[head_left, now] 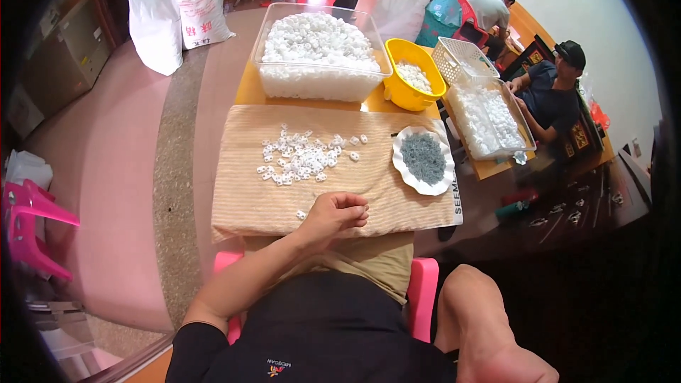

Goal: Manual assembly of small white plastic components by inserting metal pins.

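Small, hard-looking white pieces, blocky with rounded corners and flecked with dark spots, lie in a loose single heap on the middle of a ribbed, peach-striped cloth. One stray piece sits apart from the heap, just beside the left hand. That hand hovers over the cloth's near edge with its fingers curled and the tips drawn in toward the thumb; at this size I cannot tell whether a piece is pinched there. The right hand is down at the lower right, well away from the cloth, its fingers cut off by the picture's edge, so its grip cannot be told.

Right of the heap, a glossy white plate with a scalloped rim holds a mound of fine, grey-blue, bristly bits. Beyond the cloth stand a clear plastic bin heaped with white pieces and, beside it, a smooth yellow tub with paler pieces inside. Farther right is a perforated white basket. Crumpled white sacks slump on the pinkish floor at the upper left.
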`<control>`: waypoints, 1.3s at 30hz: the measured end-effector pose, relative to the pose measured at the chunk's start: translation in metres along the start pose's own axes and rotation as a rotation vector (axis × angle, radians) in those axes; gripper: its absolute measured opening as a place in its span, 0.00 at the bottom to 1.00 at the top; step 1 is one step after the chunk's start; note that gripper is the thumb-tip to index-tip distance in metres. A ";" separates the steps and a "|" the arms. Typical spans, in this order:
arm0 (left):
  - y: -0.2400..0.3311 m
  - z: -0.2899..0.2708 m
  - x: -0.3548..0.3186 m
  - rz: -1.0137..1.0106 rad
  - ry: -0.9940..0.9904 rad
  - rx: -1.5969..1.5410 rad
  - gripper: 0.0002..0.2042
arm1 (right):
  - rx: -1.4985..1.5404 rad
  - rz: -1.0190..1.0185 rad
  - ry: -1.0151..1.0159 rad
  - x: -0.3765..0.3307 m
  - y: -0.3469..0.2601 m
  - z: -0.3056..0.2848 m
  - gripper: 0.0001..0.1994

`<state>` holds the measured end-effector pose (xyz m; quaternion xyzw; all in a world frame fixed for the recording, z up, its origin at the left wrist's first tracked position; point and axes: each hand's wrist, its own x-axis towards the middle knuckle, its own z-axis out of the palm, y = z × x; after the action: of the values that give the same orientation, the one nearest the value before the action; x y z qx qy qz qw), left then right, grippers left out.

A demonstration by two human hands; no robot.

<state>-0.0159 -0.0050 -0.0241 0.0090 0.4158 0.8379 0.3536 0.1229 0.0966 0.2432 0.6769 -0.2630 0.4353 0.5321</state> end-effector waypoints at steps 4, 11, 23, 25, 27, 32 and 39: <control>0.009 0.005 -0.003 -0.042 0.031 0.026 0.10 | 0.041 0.126 0.017 -0.005 -0.005 0.003 0.11; 0.012 0.003 -0.001 0.007 0.044 -0.028 0.09 | -0.088 0.317 -0.001 -0.007 0.013 -0.001 0.12; 0.014 -0.002 0.003 -0.028 0.079 -0.064 0.10 | 0.146 0.546 0.053 -0.046 -0.018 -0.058 0.11; 0.015 -0.003 0.005 0.016 0.091 -0.066 0.09 | 0.275 0.644 0.053 -0.067 -0.034 -0.077 0.14; 0.011 -0.014 0.012 0.011 0.099 -0.117 0.08 | -0.087 0.966 0.133 -0.113 -0.015 -0.057 0.09; 0.027 -0.009 0.006 0.026 0.148 -0.130 0.08 | -0.559 1.872 0.159 -0.225 -0.019 -0.080 0.04; 0.027 -0.015 0.008 0.002 0.152 -0.128 0.08 | -0.368 2.136 0.197 -0.273 -0.037 -0.089 0.05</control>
<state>-0.0422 -0.0211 -0.0173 -0.0769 0.3872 0.8613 0.3199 -0.0062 0.1625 -0.0071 -0.0289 -0.7330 0.6796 -0.0090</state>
